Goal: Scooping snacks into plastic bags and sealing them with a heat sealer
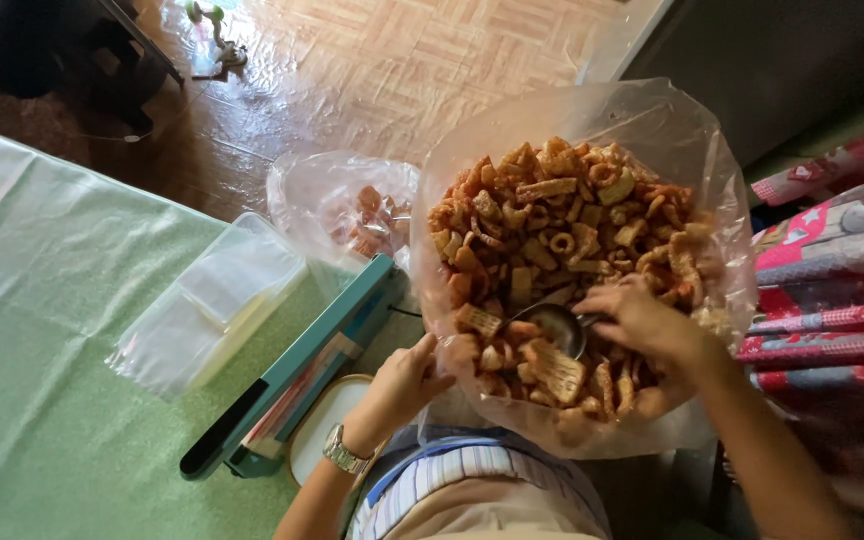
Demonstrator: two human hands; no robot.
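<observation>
A big clear plastic bag (672, 130) holds a heap of orange fried snack pieces (562, 230) in mixed shapes. My right hand (642, 322) is inside the bag, gripping a metal scoop (555, 326) that is pushed into the snacks. My left hand (404, 384), with a wristwatch (344, 452) on the wrist, pinches the near left edge of the bag, or a small clear bag held against it; I cannot tell which.
A teal heat sealer (297, 375) lies on the green table cloth (42, 330). A stack of small clear bags (207, 305) lies to its left. A second clear bag with a few snacks (352, 215) is behind it. A round lid (324, 428) lies beside my wrist. Patterned fabric (837, 290) is at the right.
</observation>
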